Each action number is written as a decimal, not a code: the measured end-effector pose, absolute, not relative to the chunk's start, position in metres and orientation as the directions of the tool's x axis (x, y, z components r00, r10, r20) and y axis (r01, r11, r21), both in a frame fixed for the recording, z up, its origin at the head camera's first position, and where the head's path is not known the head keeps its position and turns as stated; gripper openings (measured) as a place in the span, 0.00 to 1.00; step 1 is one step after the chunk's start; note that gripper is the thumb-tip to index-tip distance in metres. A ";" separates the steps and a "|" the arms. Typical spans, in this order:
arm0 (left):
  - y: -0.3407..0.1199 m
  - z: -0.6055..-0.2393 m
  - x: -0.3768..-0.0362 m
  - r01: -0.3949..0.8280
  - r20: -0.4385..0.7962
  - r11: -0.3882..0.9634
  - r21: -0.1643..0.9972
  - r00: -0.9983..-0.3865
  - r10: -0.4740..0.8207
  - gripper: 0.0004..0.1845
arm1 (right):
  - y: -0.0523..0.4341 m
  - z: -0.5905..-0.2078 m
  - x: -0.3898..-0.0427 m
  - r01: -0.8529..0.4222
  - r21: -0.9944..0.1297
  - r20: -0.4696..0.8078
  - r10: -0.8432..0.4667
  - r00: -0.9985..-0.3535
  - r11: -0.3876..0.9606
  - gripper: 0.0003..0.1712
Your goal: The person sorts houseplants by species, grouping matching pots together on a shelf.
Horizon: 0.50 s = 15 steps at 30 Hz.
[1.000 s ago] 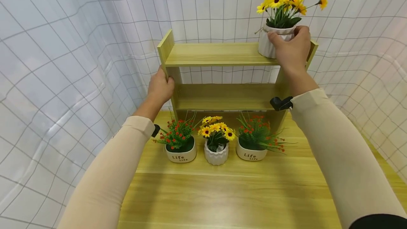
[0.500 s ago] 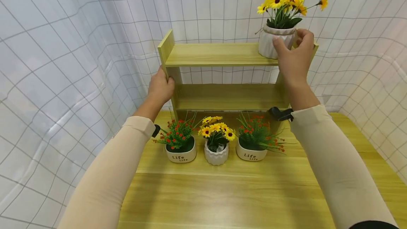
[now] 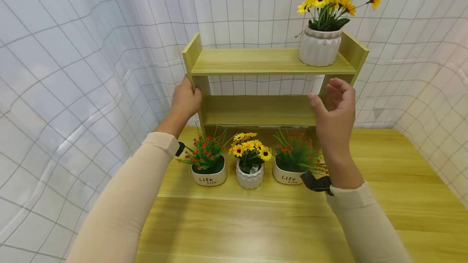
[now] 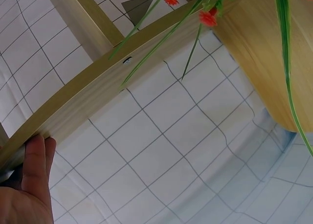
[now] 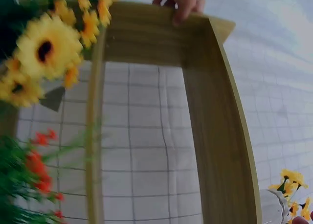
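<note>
My left hand point(image 3: 185, 100) grips the left side panel of a wooden shelf point(image 3: 248, 62); in the left wrist view its fingers point(image 4: 35, 163) lie against the panel's edge. A white ribbed pot of yellow artificial daisies point(image 3: 319, 48) stands upright at the right end of the top board. Below it, my right hand point(image 3: 335, 113) is in the air in front of the shelf's right side, fingers loosely bent and thumb apart, holding nothing. The right wrist view shows the shelf from below, with the left hand point(image 5: 188, 0) on its far panel.
On the table point(image 3: 234, 226) before the shelf stand a left pot with red flowers point(image 3: 209, 175), a small white pot with yellow daisies point(image 3: 250, 177) and a right pot with red flowers point(image 3: 287, 175). A white grid-patterned curtain point(image 3: 87, 52) surrounds the table.
My right hand has let go of the daisy pot on the top board and moved down and back from it. The left hand keeps its grip on the shelf.
</note>
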<state>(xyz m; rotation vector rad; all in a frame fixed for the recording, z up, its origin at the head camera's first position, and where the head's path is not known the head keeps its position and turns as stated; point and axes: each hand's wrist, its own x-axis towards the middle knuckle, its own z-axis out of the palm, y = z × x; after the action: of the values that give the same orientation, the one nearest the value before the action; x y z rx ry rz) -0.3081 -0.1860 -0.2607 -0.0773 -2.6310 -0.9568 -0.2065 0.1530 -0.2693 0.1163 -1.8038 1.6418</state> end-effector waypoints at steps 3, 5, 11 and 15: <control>-0.186 -0.261 -0.308 0.167 0.338 0.771 0.615 -0.939 -0.067 0.22 | 0.147 -0.292 -0.193 -0.508 -0.845 0.533 0.350 -0.770 0.169 0.33; -0.186 -0.261 -0.309 0.166 0.340 0.775 0.610 -0.938 -0.067 0.22 | 0.142 -0.306 -0.182 -0.514 -0.845 0.532 0.337 -0.777 0.149 0.33; -0.187 -0.262 -0.311 0.172 0.346 0.778 0.605 -0.936 -0.063 0.22 | 0.121 -0.347 -0.155 -0.474 -0.866 0.500 0.269 -0.823 0.158 0.33; -0.187 -0.263 -0.312 0.177 0.348 0.778 0.603 -0.936 -0.057 0.22 | 0.110 -0.373 -0.146 -0.429 -0.881 0.467 0.229 -0.854 0.199 0.34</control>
<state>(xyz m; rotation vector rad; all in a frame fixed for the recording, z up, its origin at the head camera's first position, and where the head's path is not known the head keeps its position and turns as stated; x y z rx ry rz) -0.3116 -0.1865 -0.2632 -0.0923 -2.6225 -0.9385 -0.1457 0.1096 -0.3729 0.1853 -1.9731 1.7026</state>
